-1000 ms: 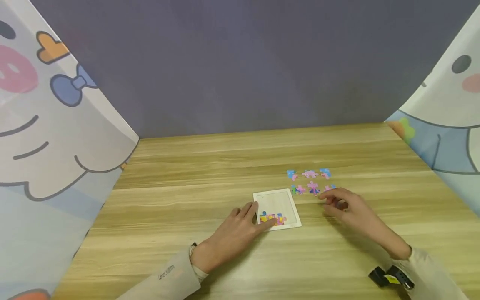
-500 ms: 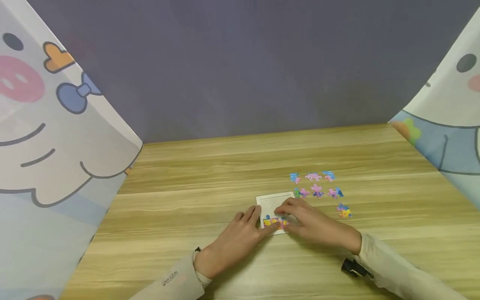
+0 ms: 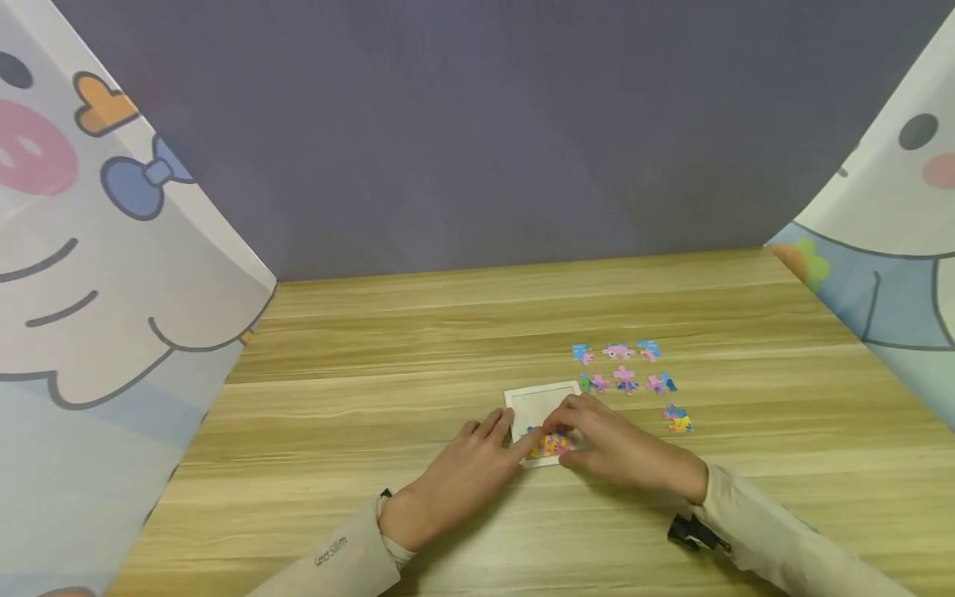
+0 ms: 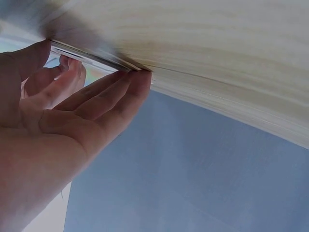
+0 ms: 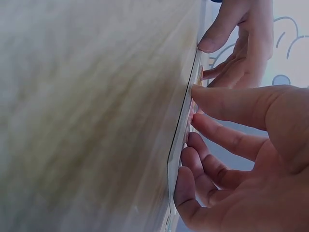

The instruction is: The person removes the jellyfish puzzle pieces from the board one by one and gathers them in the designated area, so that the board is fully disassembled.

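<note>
A shallow white puzzle tray (image 3: 540, 388) lies on the table, with joined pink and yellow puzzle pieces (image 3: 549, 446) along its near side. My left hand (image 3: 470, 468) rests at the tray's left edge, fingers nearly straight. Its thumb reaches over the pieces. From the right, my right hand (image 3: 619, 444) bends its fingers over the tray and pinches a puzzle piece between thumb and index finger, hiding much of it. In the right wrist view, the thumb (image 5: 207, 96) and fingertips meet the tray's edge. The left wrist view shows the left fingers (image 4: 125, 94) against the tray's side.
Loose puzzle pieces lie to the tray's right: a far row with a pink face piece (image 3: 618, 351), a middle row with a pink and blue piece (image 3: 625, 380), and a yellow and blue piece (image 3: 679, 419) closer in. A grey wall (image 3: 515, 133) stands behind the table.
My right hand has moved left from the loose pieces to the tray, uncovering the yellow and blue piece. My left hand stays at the tray, its thumb slightly shifted.
</note>
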Available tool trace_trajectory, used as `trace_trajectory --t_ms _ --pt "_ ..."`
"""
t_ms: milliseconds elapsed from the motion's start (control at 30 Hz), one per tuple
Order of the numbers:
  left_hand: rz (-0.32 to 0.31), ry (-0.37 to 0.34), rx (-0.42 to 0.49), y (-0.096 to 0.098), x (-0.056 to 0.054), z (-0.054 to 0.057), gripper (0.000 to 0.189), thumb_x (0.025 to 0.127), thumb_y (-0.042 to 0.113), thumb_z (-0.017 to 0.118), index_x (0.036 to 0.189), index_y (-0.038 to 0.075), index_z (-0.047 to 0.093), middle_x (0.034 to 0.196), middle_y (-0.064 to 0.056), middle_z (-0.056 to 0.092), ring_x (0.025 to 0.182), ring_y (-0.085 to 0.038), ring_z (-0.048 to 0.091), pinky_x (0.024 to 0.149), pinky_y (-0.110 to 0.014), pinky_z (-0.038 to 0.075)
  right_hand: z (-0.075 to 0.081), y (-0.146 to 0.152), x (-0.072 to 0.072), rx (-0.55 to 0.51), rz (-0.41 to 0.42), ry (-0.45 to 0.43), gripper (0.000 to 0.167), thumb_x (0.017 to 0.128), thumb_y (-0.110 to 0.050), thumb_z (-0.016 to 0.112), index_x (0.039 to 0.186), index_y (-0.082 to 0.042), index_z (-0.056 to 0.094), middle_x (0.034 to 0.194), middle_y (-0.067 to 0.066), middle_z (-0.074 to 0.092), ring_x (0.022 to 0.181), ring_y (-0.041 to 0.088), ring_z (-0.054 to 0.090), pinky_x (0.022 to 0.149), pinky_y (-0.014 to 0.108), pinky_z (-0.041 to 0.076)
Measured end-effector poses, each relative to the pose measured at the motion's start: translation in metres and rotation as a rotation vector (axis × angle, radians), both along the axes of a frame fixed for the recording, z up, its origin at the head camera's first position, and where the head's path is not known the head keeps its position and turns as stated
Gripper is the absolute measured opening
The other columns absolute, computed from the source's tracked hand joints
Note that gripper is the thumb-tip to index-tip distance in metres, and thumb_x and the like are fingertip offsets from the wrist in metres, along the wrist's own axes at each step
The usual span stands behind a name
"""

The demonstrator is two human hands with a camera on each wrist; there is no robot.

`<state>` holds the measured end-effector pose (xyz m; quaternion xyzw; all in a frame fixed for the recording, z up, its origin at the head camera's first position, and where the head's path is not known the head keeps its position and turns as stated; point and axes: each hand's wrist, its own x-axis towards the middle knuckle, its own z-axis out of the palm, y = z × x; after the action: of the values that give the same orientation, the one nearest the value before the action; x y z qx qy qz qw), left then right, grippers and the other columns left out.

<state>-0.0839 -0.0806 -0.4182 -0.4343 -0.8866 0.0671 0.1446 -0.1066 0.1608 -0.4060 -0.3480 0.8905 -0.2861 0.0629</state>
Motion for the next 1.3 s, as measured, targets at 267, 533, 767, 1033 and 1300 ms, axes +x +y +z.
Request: trace_trajectory --t_ms 267,533,767,1033,1300 --pt "0.0 0.012 -0.073 -0.0002 0.0005 0.0027 0.038 0.097 0.022 0.066 0.134 0.019 0.06 0.132 -0.021 0.06 0.118 -0.031 0.062 0.082 -0.039 0.057 -0.0002 0.0007 -0.0008 0.004 -0.01 -0.011 0.031 0.083 -0.011 0.08 0.112 -0.012 0.07 0.107 -0.005 0.061 0.101 0.014 0.055 0.086 0.037 0.05" --pt "0.001 -0.029 -0.023 -0.001 -0.0003 0.0025 0.036 0.1 0.032 0.06 0.133 0.019 0.063 0.131 -0.022 0.06 0.118 -0.032 0.062 0.083 -0.041 0.057 -0.0011 0.0002 -0.0014 -0.014 -0.006 -0.009 0.03 0.083 -0.01 0.081 0.109 -0.013 0.068 0.105 -0.004 0.06 0.098 0.016 0.055 0.084 0.035 0.05" --pt "0.009 -0.035 -0.021 -0.0003 -0.0004 0.0039 0.036 0.102 0.034 0.057 0.134 0.019 0.062 0.133 -0.022 0.06 0.12 -0.032 0.061 0.083 -0.041 0.057 0.0001 -0.0003 -0.0014 -0.016 -0.005 0.0 0.03 0.081 -0.008 0.081 0.105 -0.016 0.064 0.1 -0.006 0.058 0.095 0.014 0.052 0.082 0.033 0.048" --pt "0.016 -0.075 0.005 -0.0004 -0.0011 0.0049 0.036 0.103 0.035 0.055 0.134 0.02 0.062 0.133 -0.022 0.059 0.122 -0.034 0.059 0.085 -0.043 0.056 0.0009 0.0019 -0.0042 -0.045 0.011 0.006 0.029 0.082 -0.002 0.077 0.104 -0.017 0.065 0.094 -0.009 0.06 0.09 0.013 0.055 0.081 0.032 0.047" --pt "0.0 -0.066 0.004 -0.001 -0.0033 0.0055 0.037 0.099 0.036 0.062 0.132 0.02 0.065 0.13 -0.02 0.061 0.119 -0.032 0.062 0.082 -0.041 0.057 -0.0007 0.0018 -0.0065 -0.038 0.024 0.038 0.026 0.084 0.001 0.073 0.103 -0.015 0.065 0.089 -0.01 0.06 0.086 0.012 0.055 0.079 0.033 0.046"
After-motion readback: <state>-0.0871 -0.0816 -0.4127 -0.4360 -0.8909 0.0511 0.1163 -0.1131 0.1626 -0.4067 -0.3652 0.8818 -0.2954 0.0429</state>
